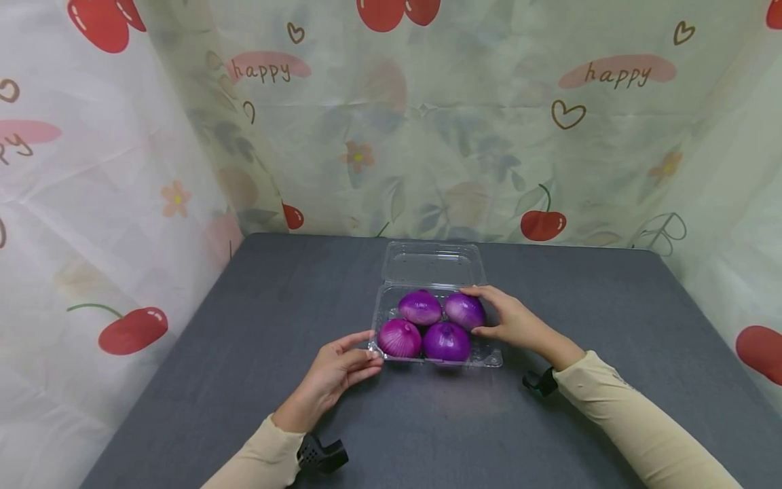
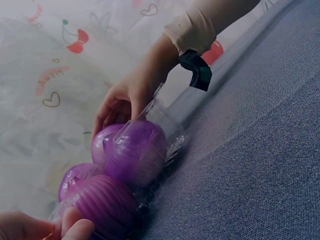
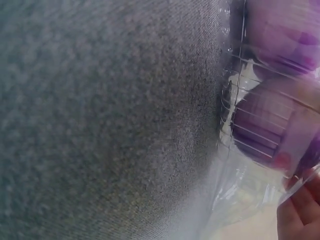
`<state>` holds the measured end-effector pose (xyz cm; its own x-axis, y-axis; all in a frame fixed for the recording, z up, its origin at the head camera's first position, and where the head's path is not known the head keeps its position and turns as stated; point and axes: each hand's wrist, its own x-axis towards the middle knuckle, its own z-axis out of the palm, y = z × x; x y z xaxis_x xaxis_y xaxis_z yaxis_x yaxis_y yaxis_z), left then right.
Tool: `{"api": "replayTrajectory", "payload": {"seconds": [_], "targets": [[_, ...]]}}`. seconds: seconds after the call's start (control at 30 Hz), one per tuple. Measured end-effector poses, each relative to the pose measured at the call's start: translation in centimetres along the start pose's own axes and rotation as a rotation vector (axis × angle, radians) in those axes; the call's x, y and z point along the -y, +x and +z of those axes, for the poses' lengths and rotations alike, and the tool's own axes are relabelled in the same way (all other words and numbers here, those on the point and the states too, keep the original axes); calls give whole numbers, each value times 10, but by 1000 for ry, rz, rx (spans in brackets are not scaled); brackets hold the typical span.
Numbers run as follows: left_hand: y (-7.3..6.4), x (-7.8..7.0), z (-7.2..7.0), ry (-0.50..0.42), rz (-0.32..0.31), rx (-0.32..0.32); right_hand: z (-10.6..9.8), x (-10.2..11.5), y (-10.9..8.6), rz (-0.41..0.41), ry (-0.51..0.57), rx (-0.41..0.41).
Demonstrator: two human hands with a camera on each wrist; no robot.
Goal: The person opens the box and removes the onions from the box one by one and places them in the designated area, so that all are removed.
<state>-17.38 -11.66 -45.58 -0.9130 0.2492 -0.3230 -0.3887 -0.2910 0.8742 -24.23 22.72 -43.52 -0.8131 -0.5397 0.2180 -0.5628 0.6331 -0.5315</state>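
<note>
Several purple onions (image 1: 448, 341) sit in two rows inside a clear plastic clamshell box (image 1: 486, 360) on the table. Thumb and fingers of my left hand (image 1: 342, 370) pinch the box at its front left corner, beside a striped onion (image 1: 400, 338). My right hand (image 1: 519, 322) reaches in from the right and grips the back right onion (image 1: 466, 311), fingers on its far side and thumb on its near side. In the left wrist view, the right hand (image 2: 132, 95) comes down over the onions from above. The box's lid (image 1: 432, 263) lies folded back, away from me.
A dark grey cloth covers the table (image 1: 293, 292). White curtains (image 1: 427, 136) printed with cherries, hearts and "happy" hang behind and on both sides. Each wrist carries a black camera mount (image 1: 322, 455).
</note>
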Motion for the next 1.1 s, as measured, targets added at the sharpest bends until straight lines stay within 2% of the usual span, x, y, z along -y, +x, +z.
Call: {"api": "replayTrajectory", "payload": {"seconds": [0.13, 0.37, 0.63, 0.8, 0.97, 1.1], "targets": [[0, 0, 0, 2, -1, -3, -2, 0, 0, 1, 37, -41], [0, 0, 1, 3, -3, -5, -8, 4, 0, -31, 202, -95], [-1, -2, 2, -2, -5, -16, -20, 12, 0, 80, 292, -84], [-1, -3, 2, 0, -5, -12, -28, 14, -2, 62, 309, -109], [-1, -2, 1, -2, -10, -7, -37, 16, -5, 76, 416, -117], [-1, -2, 1, -4, -10, -9, -43, 14, -9, 79, 452, -134]]}}
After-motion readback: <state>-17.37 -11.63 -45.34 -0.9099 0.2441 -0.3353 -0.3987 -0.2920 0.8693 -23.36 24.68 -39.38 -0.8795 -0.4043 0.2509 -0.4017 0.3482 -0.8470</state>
